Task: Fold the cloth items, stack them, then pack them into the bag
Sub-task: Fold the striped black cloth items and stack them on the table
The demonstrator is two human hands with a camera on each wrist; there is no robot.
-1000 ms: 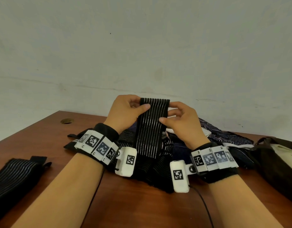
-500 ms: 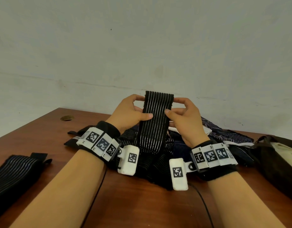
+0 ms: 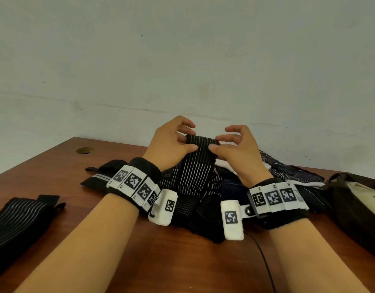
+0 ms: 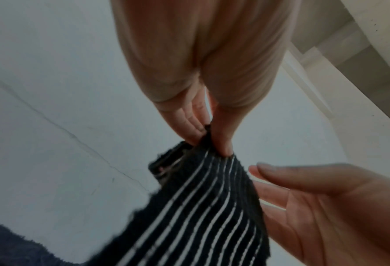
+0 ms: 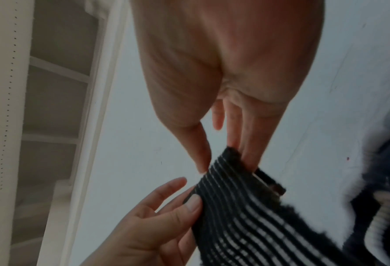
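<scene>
A black band with white stripes [image 3: 200, 163] rises from a heap of dark cloth items [image 3: 203, 199] in the middle of the table. My left hand [image 3: 189, 142] pinches the band's upper left corner between thumb and fingers, as the left wrist view shows [image 4: 210, 142]. On the upper right corner my right hand [image 3: 215, 142] has its thumb in front and fingers behind [image 5: 225, 162]. The other fingers of both hands are lifted and spread. The band's top edge bends over away from me. A dark bag [image 3: 360, 216] with a pale inside lies at the right.
Another striped band [image 3: 19, 216] lies folded at the table's [image 3: 182, 267] near left. Patterned dark and white cloth [image 3: 288, 172] spreads behind the heap towards the bag. A round hole [image 3: 84, 150] sits at the back left. The wall stands close behind.
The band's top end stood upright between my hands half a second ago; now it sits lower and bends over away from me. My outer fingers have lifted off it.
</scene>
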